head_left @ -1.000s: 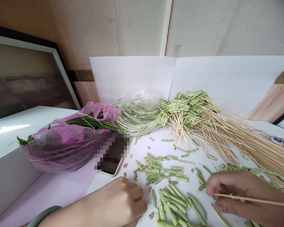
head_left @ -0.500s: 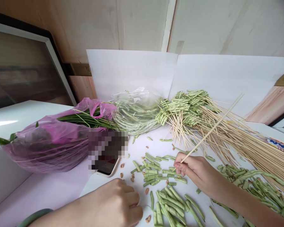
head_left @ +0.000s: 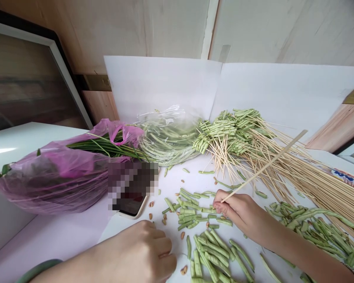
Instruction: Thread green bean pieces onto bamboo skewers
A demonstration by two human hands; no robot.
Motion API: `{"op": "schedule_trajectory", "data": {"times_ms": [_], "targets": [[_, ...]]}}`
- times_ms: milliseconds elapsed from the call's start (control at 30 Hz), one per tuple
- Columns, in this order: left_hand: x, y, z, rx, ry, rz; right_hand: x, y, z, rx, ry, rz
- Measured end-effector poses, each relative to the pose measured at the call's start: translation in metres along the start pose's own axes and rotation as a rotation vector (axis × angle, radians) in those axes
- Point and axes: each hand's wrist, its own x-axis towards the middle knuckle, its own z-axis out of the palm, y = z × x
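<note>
My right hand (head_left: 238,212) pinches a thin bamboo skewer (head_left: 268,165) that points up and to the right, its fingertips down among cut green bean pieces (head_left: 194,214) on the white table (head_left: 177,184). My left hand (head_left: 141,251) rests curled on the table at the lower left, next to more bean pieces (head_left: 212,251); what its fingers hold, if anything, is hidden. A green bangle (head_left: 38,269) is on that wrist.
A pile of skewered beans (head_left: 230,129) and loose skewers (head_left: 312,184) lies at the back right. A clear bag of long beans (head_left: 168,141), a pink bag of greens (head_left: 59,173) and a phone (head_left: 132,204) lie to the left. Uncut beans (head_left: 315,228) lie at right.
My right hand moved left and forward from the lower right to the bean pieces, swinging the skewer from flat to pointing up and right. The left hand hardly moved.
</note>
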Motion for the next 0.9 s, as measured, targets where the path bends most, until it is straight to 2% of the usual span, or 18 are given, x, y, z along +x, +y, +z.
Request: {"op": "schedule_trajectory", "data": {"times_ms": [200, 333, 600, 900], "targets": [[-0.0008, 0.0005, 0.0002, -0.013, -0.021, -0.004, -0.0004, 0.0018, -0.0001, 0.029, 0.031, -0.016], [-0.0014, 0.0006, 0.0011, -0.026, 0.015, -0.008, -0.0020, -0.0003, -0.0007, 0.024, 0.069, -0.026], [-0.0018, -0.0003, 0.0031, -0.029, 0.028, -0.009, -0.0028, -0.0003, 0.0008, -0.009, 0.033, 0.011], [-0.0024, 0.0013, 0.0044, -0.039, 0.026, -0.005, 0.0003, 0.0012, 0.0009, -0.027, 0.040, -0.030]]}}
